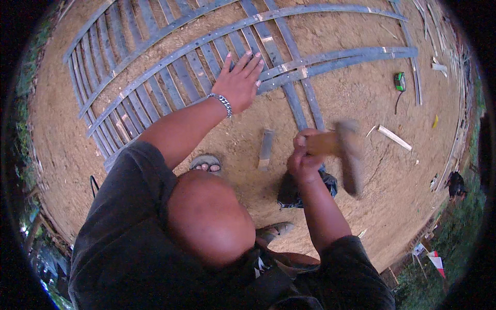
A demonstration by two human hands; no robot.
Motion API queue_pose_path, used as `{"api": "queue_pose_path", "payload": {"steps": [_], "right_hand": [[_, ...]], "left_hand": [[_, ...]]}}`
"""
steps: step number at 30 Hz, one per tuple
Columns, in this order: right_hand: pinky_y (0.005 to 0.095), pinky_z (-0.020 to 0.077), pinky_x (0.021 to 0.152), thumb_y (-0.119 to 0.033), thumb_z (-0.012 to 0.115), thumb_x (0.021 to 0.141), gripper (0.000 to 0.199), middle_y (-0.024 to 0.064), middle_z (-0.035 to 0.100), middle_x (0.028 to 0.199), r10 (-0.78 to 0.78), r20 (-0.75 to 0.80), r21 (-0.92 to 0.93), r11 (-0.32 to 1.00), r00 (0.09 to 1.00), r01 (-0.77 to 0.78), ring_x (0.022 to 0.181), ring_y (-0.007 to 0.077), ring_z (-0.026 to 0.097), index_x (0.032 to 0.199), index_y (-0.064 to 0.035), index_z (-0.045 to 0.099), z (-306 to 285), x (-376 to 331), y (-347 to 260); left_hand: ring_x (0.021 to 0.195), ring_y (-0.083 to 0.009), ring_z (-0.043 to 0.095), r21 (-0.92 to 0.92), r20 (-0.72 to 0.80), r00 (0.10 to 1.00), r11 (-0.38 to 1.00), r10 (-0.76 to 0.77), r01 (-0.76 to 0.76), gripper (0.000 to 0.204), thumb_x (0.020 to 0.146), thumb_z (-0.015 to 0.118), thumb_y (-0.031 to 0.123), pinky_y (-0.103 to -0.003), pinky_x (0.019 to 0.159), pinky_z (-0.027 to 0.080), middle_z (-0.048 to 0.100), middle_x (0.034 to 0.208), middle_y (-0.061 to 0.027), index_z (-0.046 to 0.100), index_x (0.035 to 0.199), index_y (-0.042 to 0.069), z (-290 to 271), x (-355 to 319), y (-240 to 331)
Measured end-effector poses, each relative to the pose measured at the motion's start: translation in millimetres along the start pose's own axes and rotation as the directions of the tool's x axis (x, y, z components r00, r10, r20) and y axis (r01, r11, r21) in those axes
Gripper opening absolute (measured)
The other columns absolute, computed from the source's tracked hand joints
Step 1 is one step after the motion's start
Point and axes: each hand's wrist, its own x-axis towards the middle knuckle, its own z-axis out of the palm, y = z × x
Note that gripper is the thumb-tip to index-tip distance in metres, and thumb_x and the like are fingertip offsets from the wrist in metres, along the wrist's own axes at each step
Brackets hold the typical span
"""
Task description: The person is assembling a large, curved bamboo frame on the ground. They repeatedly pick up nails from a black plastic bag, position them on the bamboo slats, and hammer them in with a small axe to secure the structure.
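My left hand lies with spread fingers on a slatted frame of long, dark grey strips laid across many narrow slats on the ground. A chain bracelet circles that wrist. My right hand is closed round the wooden handle of a hammer, held to the right of my knees. The hammer's long head is smeared by motion. Below the raised hammer hand, a black plastic bag sits on the ground, partly hidden by my forearm. A short, loose strip lies between my two arms.
A green and black tape measure lies on the dirt at right. Near it are a pale split piece and a yellow scrap. Long thin strips lie at the far right. My sandalled feet flank my knee.
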Motion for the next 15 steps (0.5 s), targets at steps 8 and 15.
{"api": "queue_pose_path", "payload": {"steps": [8, 15], "right_hand": [[0.048, 0.0521, 0.094, -0.008, 0.059, 0.096, 0.046, 0.0294, 0.064, 0.122, 0.341, 0.216, 0.095, 0.925, 0.915, -0.367, 0.113, 0.0476, 0.063, 0.141, -0.0023, 0.05, 4.6, 6.2, -18.5], [0.0505, 0.0522, 0.09, -0.008, 0.056, 0.096, 0.044, 0.0325, 0.065, 0.114, 0.498, 0.368, -0.196, 0.867, 0.785, -0.458, 0.106, 0.0518, 0.063, 0.139, -0.0045, 0.052, 15.5, 2.2, 3.0]], "left_hand": [[0.155, -0.0279, 0.022, 0.03, 0.011, 1.0, 0.999, -0.012, 0.011, 0.057, 0.105, 0.042, 0.03, -0.058, 0.125, 0.015, 0.025, 0.168, -0.0075, 0.033, 0.158, 0.009, 1.8, -7.4, -6.7], [0.156, -0.0278, 0.02, 0.037, 0.005, 1.0, 0.999, 0.01, -0.01, 0.057, 0.105, 0.041, 0.03, -0.058, 0.125, 0.015, 0.025, 0.168, -0.0071, 0.033, 0.158, 0.009, -3.3, 0.1, -1.7]]}}
